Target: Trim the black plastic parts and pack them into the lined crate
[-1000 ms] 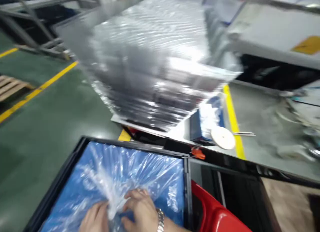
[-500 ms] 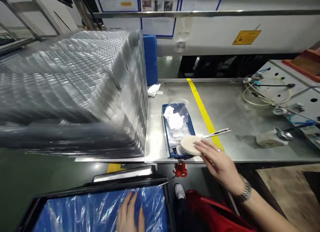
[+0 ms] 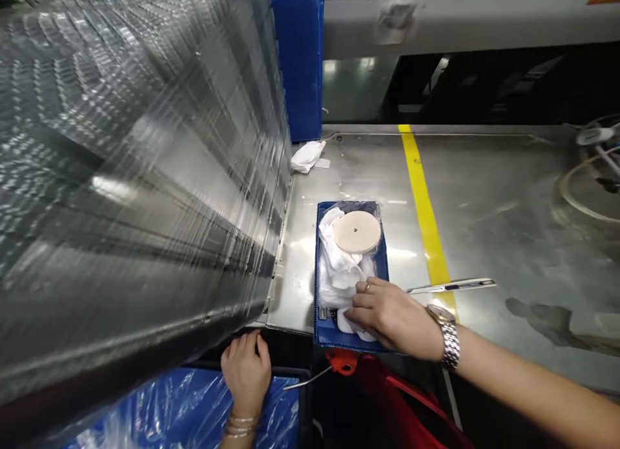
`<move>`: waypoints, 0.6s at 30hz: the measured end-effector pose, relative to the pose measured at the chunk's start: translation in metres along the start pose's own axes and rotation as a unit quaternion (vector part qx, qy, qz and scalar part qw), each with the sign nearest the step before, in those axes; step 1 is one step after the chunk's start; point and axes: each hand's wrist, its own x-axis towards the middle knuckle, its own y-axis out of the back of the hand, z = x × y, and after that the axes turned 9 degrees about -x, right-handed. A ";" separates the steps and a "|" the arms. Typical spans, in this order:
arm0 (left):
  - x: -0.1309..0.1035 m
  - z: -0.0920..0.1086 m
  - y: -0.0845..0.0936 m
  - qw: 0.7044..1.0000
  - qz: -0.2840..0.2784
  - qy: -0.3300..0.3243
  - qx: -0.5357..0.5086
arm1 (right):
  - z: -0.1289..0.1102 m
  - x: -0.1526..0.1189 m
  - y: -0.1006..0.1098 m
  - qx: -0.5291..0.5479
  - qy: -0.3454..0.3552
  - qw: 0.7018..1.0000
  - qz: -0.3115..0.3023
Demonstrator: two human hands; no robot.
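My right hand [image 3: 387, 314], with a metal watch on the wrist, lies palm down on white cloth pieces wrapped in clear plastic inside a shallow blue tray [image 3: 323, 333]. Its fingers are slightly spread and hold nothing. A round beige disc [image 3: 357, 231] with a small centre hole rests at the tray's far end. My left hand [image 3: 247, 366] curls its fingers over the far rim of a black crate [image 3: 295, 373] lined with blue plastic film [image 3: 194, 413], just below the table's front edge.
A tall stack of clear ribbed plastic trays [image 3: 135, 165] fills the left side of the steel table [image 3: 484, 197]. A slim metal cutter [image 3: 453, 285] lies across a yellow stripe [image 3: 423, 210]. A white rag [image 3: 307, 156], an upright blue panel [image 3: 300, 61] and a red object [image 3: 402, 404] are nearby.
My right hand left the crate, reached the disc at the tray's near end, and now rests on the cloths with the disc farther back. My left hand moved to the crate's rim.
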 end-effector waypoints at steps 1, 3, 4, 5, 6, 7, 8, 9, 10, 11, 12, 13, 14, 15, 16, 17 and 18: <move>0.001 0.001 0.002 1.000 -0.005 0.000 -0.001 | 0.000 0.002 -0.006 0.006 0.009 1.000 -0.019; 0.003 0.002 0.003 1.000 -0.008 0.003 -0.003 | 0.003 0.008 -0.018 0.007 0.009 0.999 -0.047; 0.004 0.002 0.004 1.000 -0.008 0.005 -0.004 | 0.005 0.011 -0.023 0.003 0.003 0.998 -0.058; 0.005 0.002 0.004 1.000 -0.008 0.007 -0.005 | 0.008 0.014 -0.026 -0.003 -0.004 0.998 -0.068; 0.005 0.002 0.004 1.000 -0.008 0.007 -0.003 | 0.011 0.017 -0.028 -0.011 -0.010 0.997 -0.078; 0.004 0.001 0.004 1.000 -0.009 0.008 -0.002 | 0.013 0.019 -0.028 -0.021 -0.017 0.996 -0.087; 0.003 0.001 0.004 1.000 -0.011 0.010 0.000 | 0.014 0.022 -0.027 -0.033 -0.027 0.994 -0.097; 0.003 0.001 0.004 1.000 -0.016 0.011 0.002 | 0.015 0.024 -0.026 -0.046 -0.039 0.993 -0.106; 0.001 0.001 0.004 1.000 -0.025 0.015 0.005 | 0.015 0.026 -0.025 -0.059 -0.054 0.990 -0.115; 0.000 0.001 0.004 0.999 -0.039 0.020 0.008 | 0.014 0.029 -0.024 -0.072 -0.073 0.987 -0.123; 0.000 0.001 0.004 0.998 -0.056 0.025 0.010 | 0.014 0.032 -0.023 -0.085 -0.095 0.983 -0.129; -0.001 0.002 0.004 0.997 -0.072 0.031 0.009 | 0.012 0.036 -0.023 -0.097 -0.121 0.979 -0.132; -0.002 0.002 0.004 0.996 -0.086 0.036 0.006 | 0.011 0.039 -0.024 -0.109 -0.149 0.974 -0.133; -0.002 0.002 0.004 0.995 -0.095 0.042 0.001 | 0.010 0.042 -0.025 -0.121 -0.178 0.968 -0.132; -0.003 0.002 0.003 0.994 -0.101 0.048 -0.004 | 0.008 0.045 -0.027 -0.132 -0.207 0.961 -0.131; -0.004 0.001 0.002 0.993 -0.107 0.054 -0.008 | 0.007 0.047 -0.029 -0.142 -0.235 0.953 -0.129; -0.004 0.000 0.001 0.992 -0.113 0.061 -0.010 | 0.007 0.048 -0.031 -0.151 -0.259 0.945 -0.129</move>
